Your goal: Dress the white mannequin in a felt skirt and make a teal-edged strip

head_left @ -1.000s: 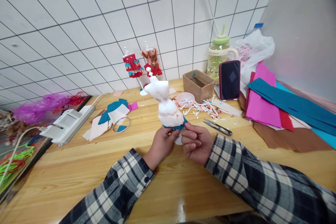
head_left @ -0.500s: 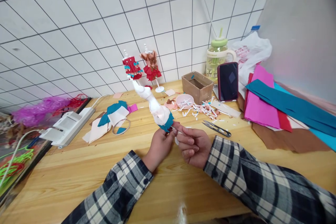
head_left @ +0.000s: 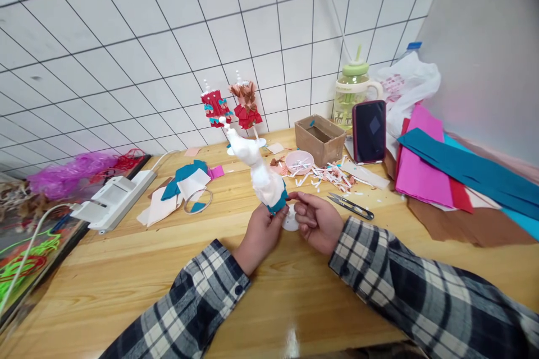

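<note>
A small white mannequin (head_left: 260,171) leans away to the upper left, with pale pink paper around its lower body. A band of teal crepe paper (head_left: 278,202) wraps the bottom edge. My left hand (head_left: 261,234) is closed on that lower edge, thumb against the teal paper. My right hand (head_left: 319,221) is at the band's right side with fingers curled, its index fingertip touching or very close to the teal edge; whatever it may pinch is hidden. The mannequin's round white base (head_left: 290,219) shows between my hands.
Thread snips (head_left: 351,207) lie right of my hand. Behind are a pink bowl (head_left: 299,162) among paper scraps, a cardboard box (head_left: 320,139), a phone (head_left: 369,132) and two dressed mannequins. Crepe sheets (head_left: 425,162) lie right; paper pieces, a ring (head_left: 197,202) and a power strip (head_left: 113,202) left.
The mannequin has tilted a little to the right, and more of its white base shows. My right index finger has shifted slightly away from my left thumb. The view has moved slightly.
</note>
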The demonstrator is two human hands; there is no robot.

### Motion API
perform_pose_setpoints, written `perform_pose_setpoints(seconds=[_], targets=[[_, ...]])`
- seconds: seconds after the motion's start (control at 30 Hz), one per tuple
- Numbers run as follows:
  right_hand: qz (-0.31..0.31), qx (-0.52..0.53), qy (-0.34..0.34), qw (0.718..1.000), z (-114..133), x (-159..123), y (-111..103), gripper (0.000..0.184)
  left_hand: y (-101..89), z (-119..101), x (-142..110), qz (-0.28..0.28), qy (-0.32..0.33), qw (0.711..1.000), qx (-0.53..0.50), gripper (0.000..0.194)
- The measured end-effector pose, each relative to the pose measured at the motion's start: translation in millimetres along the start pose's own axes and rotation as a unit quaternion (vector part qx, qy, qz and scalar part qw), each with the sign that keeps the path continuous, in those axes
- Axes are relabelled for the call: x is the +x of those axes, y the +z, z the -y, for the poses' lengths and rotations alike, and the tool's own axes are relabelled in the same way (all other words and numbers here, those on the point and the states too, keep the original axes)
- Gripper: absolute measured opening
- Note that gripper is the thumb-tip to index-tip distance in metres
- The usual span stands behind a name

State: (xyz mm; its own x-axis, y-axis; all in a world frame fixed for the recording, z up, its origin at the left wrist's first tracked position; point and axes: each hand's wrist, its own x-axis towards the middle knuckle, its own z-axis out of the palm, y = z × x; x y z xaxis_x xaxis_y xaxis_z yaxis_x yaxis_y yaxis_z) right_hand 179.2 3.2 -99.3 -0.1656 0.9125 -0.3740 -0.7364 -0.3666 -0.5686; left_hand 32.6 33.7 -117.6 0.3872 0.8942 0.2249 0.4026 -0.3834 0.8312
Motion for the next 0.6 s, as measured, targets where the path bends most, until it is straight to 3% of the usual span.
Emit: perform_pose_setpoints(seconds=[0.07,0.13,0.2,0.27,0.33,0.4,0.6], targets=[[-0.056,-0.066,-0.113,0.99,0.2,0.7,-1.0,0.017,0.2,-0.4,-0.4,-0.003,0.001,1.0,-0.005,0.024],[-0.092,-0.199,-0.266,0.939,2.0,-1.2,-0.9,0.016,0.6,0.1,-0.6,-0.004,-0.008,1.0,0.004,0.024],[-0.098,-0.35,-0.401,0.841,4.5,-6.2,0.4,0.011,0.8,0.5,-0.6,-0.001,-0.024,0.999,0.023,0.024],[-0.103,-0.453,-0.495,0.735,6.6,-12.8,2.6,0.01,0.9,-0.1,-0.7,0.0,-0.037,0.999,0.032,0.026],[-0.112,-0.5,-0.547,0.663,7.6,-18.2,4.6,0.013,1.0,-1.8,-1.1,-0.002,-0.037,0.999,0.022,0.025],[-0.128,-0.508,-0.567,0.636,8.1,-20.6,5.8,0.015,1.4,-3.5,-1.8,-0.004,-0.03,1.0,0.004,0.022],[-0.175,-0.5,-0.571,0.627,11.7,-16.1,4.2,0.013,3.3,-4.1,-3.6,-0.006,-0.015,1.0,0.007,0.02]])
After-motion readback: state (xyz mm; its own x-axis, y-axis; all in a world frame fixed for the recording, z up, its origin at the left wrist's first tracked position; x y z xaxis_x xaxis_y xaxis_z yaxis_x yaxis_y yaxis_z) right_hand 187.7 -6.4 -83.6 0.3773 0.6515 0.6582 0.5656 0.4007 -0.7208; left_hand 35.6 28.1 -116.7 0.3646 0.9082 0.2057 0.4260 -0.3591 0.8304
